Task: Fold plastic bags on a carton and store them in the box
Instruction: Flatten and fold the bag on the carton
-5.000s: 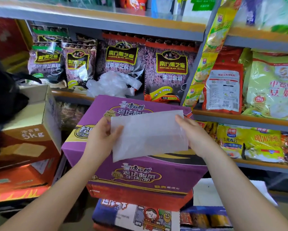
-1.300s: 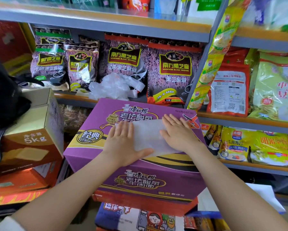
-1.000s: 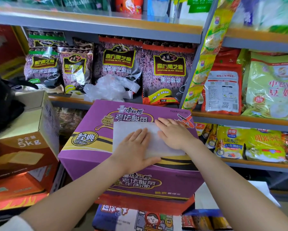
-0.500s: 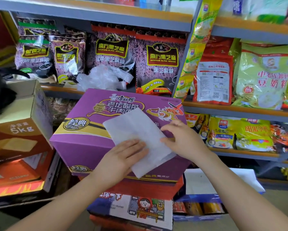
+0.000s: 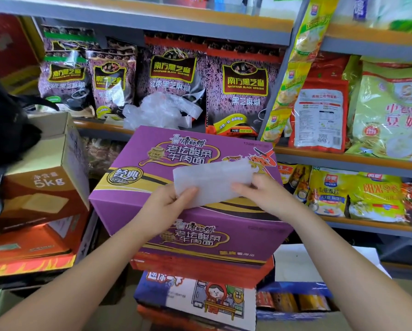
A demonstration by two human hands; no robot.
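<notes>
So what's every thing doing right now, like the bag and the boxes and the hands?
Folded plastic bag: flat, lifted above the box, held at both ends.
Left hand: pinching the bag's left end.
Right hand: pinching the bag's right end.
Purple box: closed, nothing resting on top.
Loose plastic bags: crumpled on the shelf, not folded.
Brown box: flaps open.

black sesame packets (image 5: 244,91) stand on a shelf (image 5: 100,126) beside yellow pouches (image 5: 357,197); a black bag (image 5: 2,130) rests near a red carton (image 5: 21,249).
</notes>
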